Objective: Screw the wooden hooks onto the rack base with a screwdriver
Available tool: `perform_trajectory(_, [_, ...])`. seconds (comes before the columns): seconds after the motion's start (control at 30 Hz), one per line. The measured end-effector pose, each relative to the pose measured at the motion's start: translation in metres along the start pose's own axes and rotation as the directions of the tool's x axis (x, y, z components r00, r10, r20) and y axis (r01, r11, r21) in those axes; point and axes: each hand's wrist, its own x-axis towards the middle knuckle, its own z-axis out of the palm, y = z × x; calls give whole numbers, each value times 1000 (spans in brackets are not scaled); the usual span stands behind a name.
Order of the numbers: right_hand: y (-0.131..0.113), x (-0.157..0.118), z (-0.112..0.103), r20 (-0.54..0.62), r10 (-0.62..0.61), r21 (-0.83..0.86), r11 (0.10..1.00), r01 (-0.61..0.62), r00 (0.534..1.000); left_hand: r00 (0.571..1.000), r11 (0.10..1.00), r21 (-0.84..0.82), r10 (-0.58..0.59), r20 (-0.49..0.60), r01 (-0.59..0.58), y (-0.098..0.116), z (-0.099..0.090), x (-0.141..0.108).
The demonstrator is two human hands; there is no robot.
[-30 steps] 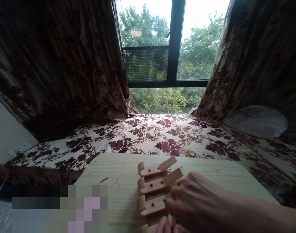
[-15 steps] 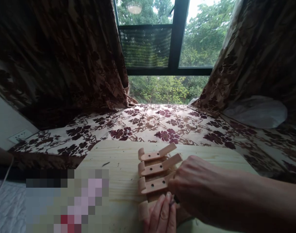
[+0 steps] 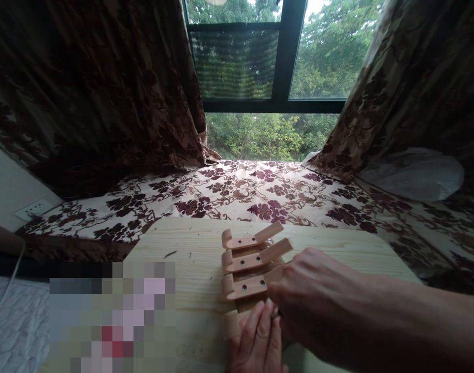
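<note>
A row of several light wooden hooks (image 3: 244,288), each with a curled end at the left, lies across the wooden board. Two dark screw heads show on each of the three farther ones. My left hand (image 3: 260,336) presses its fingers together on the nearest wooden hook (image 3: 231,325), covering most of that piece. Right beside it, my right hand (image 3: 310,290) is closed in a fist above the hooks' right side. A small dark bit shows between the two hands, but what the fist grips is hidden.
The pale wooden board (image 3: 194,290) carries a dark sliver (image 3: 170,254) and small crumbs. Behind it stretches a floral cloth (image 3: 237,191) up to a window, with curtains (image 3: 143,103) at both sides. A white plastic bag (image 3: 415,173) lies at right. A blurred patch hides the lower left.
The whole view has shifted slightly, with the board and hooks sitting a little higher in the picture. Both hands keep nearly the same place at the nearest hook.
</note>
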Motion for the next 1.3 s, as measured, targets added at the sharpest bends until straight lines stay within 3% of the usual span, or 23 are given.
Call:
perform_trajectory(0.1, [-4,-4,-2,-118,-42,-48,998,37,992,1000,1000,6,-4,8,4,1,1,0])
perform_trajectory(0.23, [-12,-1,-3,-21,-109,-95,990,107,994,1000,1000,4,-7,13,6,2,2,-1])
perform_trajectory(0.3, [-14,2,0,-38,-135,-84,988,132,990,1000,1000,0,-2,12,2,1,2,-2])
perform_trajectory(0.53, [-9,3,4,-1,41,-24,999,-41,999,999,1000,4,1,-38,-1,2,16,-7])
perform_trajectory(0.67, [-10,-3,-4,-70,-7,-70,998,2,998,996,1000,4,0,-92,1,3,22,-8])
perform_trajectory(0.77, [-13,-3,-5,-32,-101,-132,987,96,994,997,1000,-4,-21,-80,20,4,16,-4])
perform_trajectory(0.83, [-14,0,-2,-66,-142,-158,979,130,988,997,1000,-9,-28,-66,27,5,10,-2])
perform_trajectory(0.93, [-13,4,3,-106,-117,-131,986,103,987,999,1000,-10,-19,-48,19,4,5,1])
perform_trajectory(1.1, [-2,1,0,4,-27,-90,996,27,1000,998,1000,18,14,-62,-13,1,7,0])
perform_trajectory(1.2, [6,-6,1,-85,-1,-42,999,-3,996,994,999,31,39,-101,-36,-3,5,2])
perform_trajectory(1.3, [10,-7,8,-223,-90,-70,995,76,971,989,999,38,39,-143,-34,-3,3,3])
